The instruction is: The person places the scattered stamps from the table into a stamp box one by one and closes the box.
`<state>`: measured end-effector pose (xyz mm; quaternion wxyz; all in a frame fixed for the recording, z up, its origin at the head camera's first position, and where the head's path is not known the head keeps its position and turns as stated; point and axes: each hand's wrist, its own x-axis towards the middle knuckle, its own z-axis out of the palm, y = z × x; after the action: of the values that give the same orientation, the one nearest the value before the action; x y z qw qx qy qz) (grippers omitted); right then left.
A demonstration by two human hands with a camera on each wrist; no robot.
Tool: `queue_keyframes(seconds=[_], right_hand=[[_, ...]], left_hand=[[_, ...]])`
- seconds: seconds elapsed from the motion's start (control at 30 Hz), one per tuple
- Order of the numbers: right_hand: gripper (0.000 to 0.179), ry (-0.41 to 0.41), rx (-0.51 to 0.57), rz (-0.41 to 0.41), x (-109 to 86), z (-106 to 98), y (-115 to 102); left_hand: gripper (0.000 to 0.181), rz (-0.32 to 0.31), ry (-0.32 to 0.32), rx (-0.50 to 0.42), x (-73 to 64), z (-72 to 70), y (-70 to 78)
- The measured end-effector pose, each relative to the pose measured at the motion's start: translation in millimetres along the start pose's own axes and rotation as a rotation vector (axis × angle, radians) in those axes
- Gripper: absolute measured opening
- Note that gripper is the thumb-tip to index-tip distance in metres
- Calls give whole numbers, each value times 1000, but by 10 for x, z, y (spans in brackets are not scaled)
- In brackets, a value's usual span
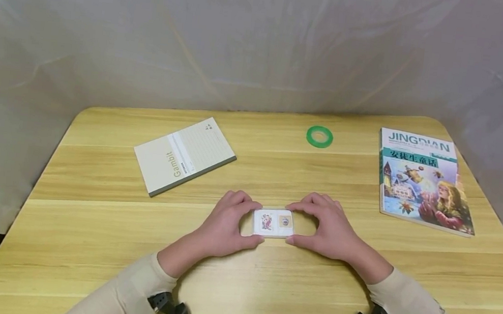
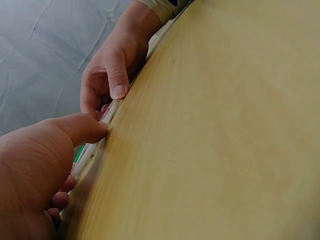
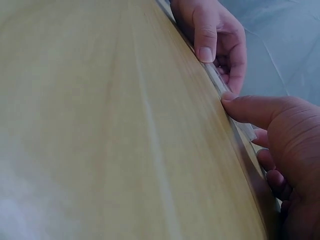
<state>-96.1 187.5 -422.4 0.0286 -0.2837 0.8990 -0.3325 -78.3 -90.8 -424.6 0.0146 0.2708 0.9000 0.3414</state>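
A small flat card case (image 1: pixel 273 223) of clear plastic lies lengthwise across the middle of the table. Its white front shows a reddish figure on the left and a tan square with a dark emblem on the right. My left hand (image 1: pixel 228 223) pinches the left end, thumb on the near edge and forefinger on the far edge. At the other end my right hand (image 1: pixel 329 229) grips it the same way. From the left wrist view, the case (image 2: pixel 92 150) appears edge-on, low over the wood, with both thumbs along its near side. The right wrist view shows the same grip.
A beige notebook (image 1: pixel 154 167) lies slanted at the back left of the wooden table (image 1: pixel 87 232). Behind the hands sits a green tape roll (image 1: pixel 311 138). A picture book (image 1: pixel 429 219) is near the right edge. Pale sheeting (image 1: pixel 263 40) hangs behind the table.
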Motion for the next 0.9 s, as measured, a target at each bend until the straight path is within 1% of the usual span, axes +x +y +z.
queue_keyframes(seconds=[0.2, 0.4, 0.63, 0.8, 0.9], right_hand=[[61, -13, -1, -1, -8, -8, -4], [64, -26, -5, -12, -19, -23, 10], [66, -27, 0, -13, -19, -34, 2], [68, -33, -9, -8, -31, -31, -3], [70, -37, -19, -3, -45, -35, -24]], left_hand=[[61, 11, 9, 17, -3, 15, 1], [65, 17, 4, 36, -8, 12, 13], [67, 17, -8, 32, -5, -4, 15], [74, 1, -33, 40, -11, -20, 17], [81, -20, -47, 48, -27, -47, 25]])
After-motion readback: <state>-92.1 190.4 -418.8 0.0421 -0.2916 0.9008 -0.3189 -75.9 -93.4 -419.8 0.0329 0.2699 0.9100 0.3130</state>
